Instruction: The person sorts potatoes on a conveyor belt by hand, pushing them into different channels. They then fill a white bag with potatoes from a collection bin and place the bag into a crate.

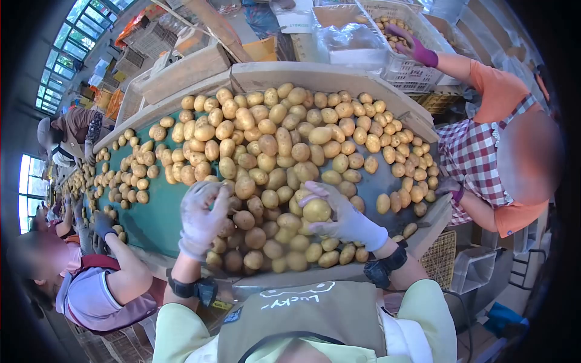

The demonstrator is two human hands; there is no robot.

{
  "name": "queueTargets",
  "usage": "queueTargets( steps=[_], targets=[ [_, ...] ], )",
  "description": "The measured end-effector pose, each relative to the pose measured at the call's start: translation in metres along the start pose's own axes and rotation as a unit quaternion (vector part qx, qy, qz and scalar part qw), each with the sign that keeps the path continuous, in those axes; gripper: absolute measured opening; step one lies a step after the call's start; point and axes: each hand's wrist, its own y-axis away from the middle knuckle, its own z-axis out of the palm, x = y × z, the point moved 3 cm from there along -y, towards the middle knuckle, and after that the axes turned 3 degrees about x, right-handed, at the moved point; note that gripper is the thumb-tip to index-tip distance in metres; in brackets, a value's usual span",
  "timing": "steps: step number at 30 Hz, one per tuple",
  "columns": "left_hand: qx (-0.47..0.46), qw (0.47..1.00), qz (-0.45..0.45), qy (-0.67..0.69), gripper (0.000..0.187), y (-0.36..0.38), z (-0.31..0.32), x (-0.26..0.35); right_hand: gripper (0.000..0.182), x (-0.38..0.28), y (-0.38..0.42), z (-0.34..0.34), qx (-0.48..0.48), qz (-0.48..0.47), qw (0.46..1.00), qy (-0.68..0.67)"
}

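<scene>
A potato [316,210] sits cupped in the gloved right hand [345,219], fingers curled round it, just above the heap near the front edge of the sorting table [157,221]. The gloved left hand [201,219] lies on the pile [284,145] beside it, knuckles up and fingers bent down among the potatoes — whether it has closed on one I cannot tell. The heap is thick across the middle and thins toward the left end, where the green surface shows between scattered ones.

To handle this well, I would judge it best to roll the held potato in the palm so every side shows, with a light grip to spare the skin — the other hand steadying the neighbours so none roll off the front edge.

A co-worker's purple-gloved hand [417,51] reaches into a white crate [417,72] beyond the far right corner.
</scene>
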Motion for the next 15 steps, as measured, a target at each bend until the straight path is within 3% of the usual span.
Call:
queueTargets(
  steps=[4, 5, 6, 8, 9, 10, 11, 12, 14, 15],
  targets=[
    [0.117, 0.99, -0.01, -0.079, 0.017, 0.026, -0.048, -0.011, 0.069, -0.029, 0.002, -0.005, 0.024, -0.054, 0.997, 0.04],
    [0.147, 0.981, -0.008, -0.129, 0.017, 0.035, -0.061, -0.015, 0.062, -0.07, 0.0, -0.009, 0.063, -0.232, 0.953, 0.184],
    [0.146, 0.98, -0.008, -0.135, 0.017, 0.043, -0.069, -0.018, 0.055, -0.104, 0.001, -0.013, 0.097, -0.397, 0.856, 0.317],
    [0.093, 0.983, -0.016, -0.155, 0.015, 0.059, -0.09, -0.033, 0.052, -0.143, -0.016, -0.041, 0.028, -0.449, 0.892, 0.041],
    [0.096, 0.984, -0.015, -0.152, 0.015, 0.06, -0.087, -0.036, 0.052, -0.153, -0.04, -0.065, 0.217, -0.434, 0.838, 0.25],
    [0.108, 0.983, -0.01, -0.147, 0.021, 0.062, -0.082, -0.039, 0.053, -0.162, -0.068, -0.091, 0.388, -0.385, 0.714, 0.437],
    [0.12, 0.982, -0.004, -0.143, 0.026, 0.063, -0.079, -0.04, 0.053, -0.16, -0.105, -0.122, 0.428, -0.325, 0.662, 0.522],
    [0.105, 0.975, 0.009, -0.196, 0.046, 0.058, -0.073, -0.023, 0.054, -0.145, -0.129, -0.147, 0.466, -0.261, 0.599, 0.597],
    [0.095, 0.974, 0.032, -0.201, 0.054, 0.059, -0.064, -0.026, 0.058, -0.079, -0.139, -0.167, 0.366, -0.309, 0.72, 0.502],
    [0.078, 0.975, 0.042, -0.205, 0.062, 0.061, -0.056, -0.03, 0.063, -0.059, -0.129, -0.148, 0.342, -0.256, 0.711, 0.558]
  ],
)
